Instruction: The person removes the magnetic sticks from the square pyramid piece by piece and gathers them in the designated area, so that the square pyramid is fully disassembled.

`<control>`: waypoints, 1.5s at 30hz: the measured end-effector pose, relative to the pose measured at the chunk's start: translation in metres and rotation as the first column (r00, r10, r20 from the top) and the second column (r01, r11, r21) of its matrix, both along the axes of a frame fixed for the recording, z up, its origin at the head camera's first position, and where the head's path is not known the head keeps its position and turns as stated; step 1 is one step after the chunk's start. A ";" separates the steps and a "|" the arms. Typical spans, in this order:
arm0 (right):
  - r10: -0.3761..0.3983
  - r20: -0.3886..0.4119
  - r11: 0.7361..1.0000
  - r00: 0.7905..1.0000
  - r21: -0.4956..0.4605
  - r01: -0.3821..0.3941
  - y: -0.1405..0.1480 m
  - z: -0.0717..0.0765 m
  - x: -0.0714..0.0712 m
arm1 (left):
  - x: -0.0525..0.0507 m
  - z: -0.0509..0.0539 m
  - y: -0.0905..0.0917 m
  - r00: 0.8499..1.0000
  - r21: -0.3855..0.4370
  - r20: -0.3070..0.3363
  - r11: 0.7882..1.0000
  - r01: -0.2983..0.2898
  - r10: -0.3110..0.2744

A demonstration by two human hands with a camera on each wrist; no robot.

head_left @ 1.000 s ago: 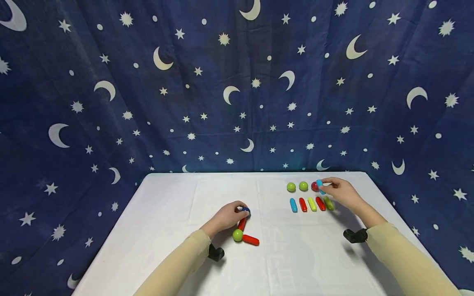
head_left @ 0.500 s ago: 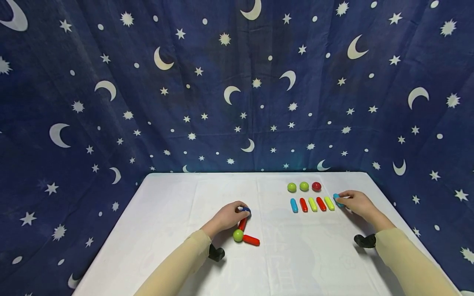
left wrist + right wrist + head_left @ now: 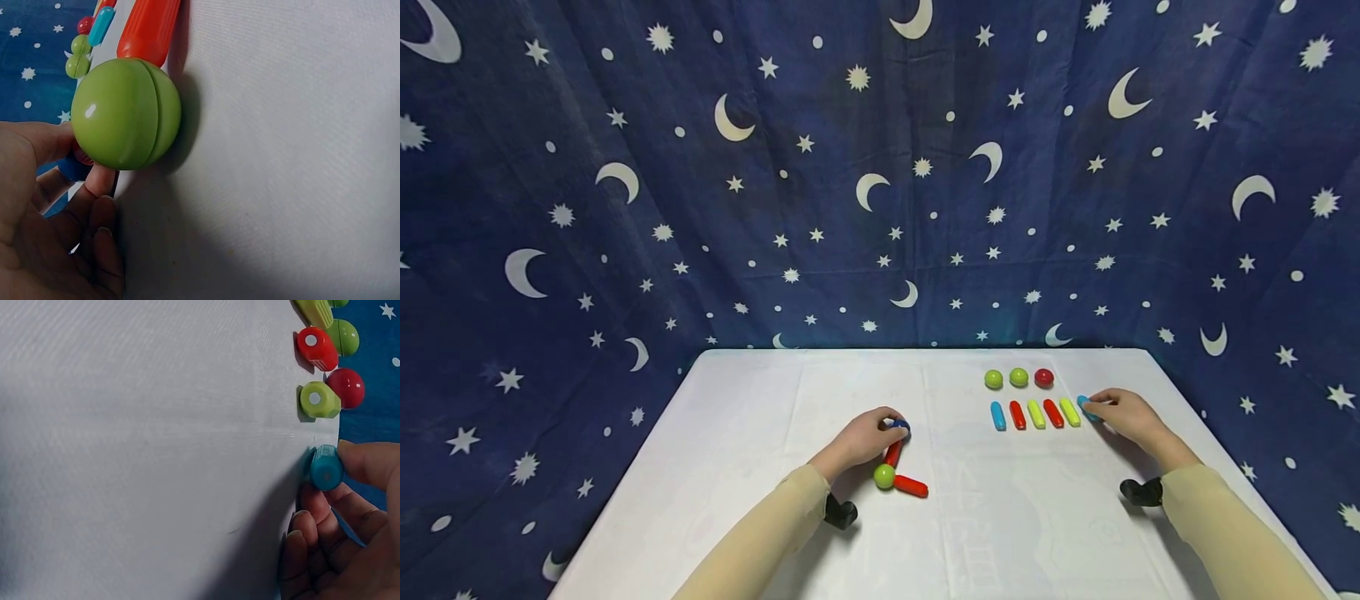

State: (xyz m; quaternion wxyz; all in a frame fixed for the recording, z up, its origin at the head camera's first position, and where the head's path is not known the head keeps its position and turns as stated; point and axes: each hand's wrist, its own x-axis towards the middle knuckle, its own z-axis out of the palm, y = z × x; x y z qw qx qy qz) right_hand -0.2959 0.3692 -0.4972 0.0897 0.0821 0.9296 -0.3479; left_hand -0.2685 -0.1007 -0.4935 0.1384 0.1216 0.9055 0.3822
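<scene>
My left hand pinches a dark blue ball on the table. A red rod runs from that ball to a green ball, and a second red rod extends right from the green one. In the left wrist view the green ball partly hides the fingertips and the blue ball. Over at the right, my right hand pinches a light blue rod between thumb and fingers. This rod lies at the right end of a row of rods, slightly apart from a yellow rod.
The row also has a blue rod, two red ones and another yellow rod. Behind it sit two green balls and a red ball. A starry blue curtain surrounds the white table.
My right hand has moved right and toward me with the light blue rod, from beside the red ball to the row's right end. The left hand has stayed put.
</scene>
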 end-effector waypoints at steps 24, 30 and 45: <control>0.009 0.034 0.996 0.999 -0.086 -0.006 0.005 -0.010 0.000 | -0.003 -0.002 -0.002 0.999 0.017 0.049 1.000 0.009 -0.010; 0.011 0.038 0.996 0.999 -0.087 -0.008 0.005 -0.009 -0.001 | -0.004 -0.002 -0.002 0.998 0.024 0.055 1.000 0.003 -0.005; 0.011 0.026 0.997 1.000 -0.077 -0.009 0.003 -0.007 0.001 | -0.003 -0.004 -0.002 0.999 0.019 0.052 1.000 0.001 -0.002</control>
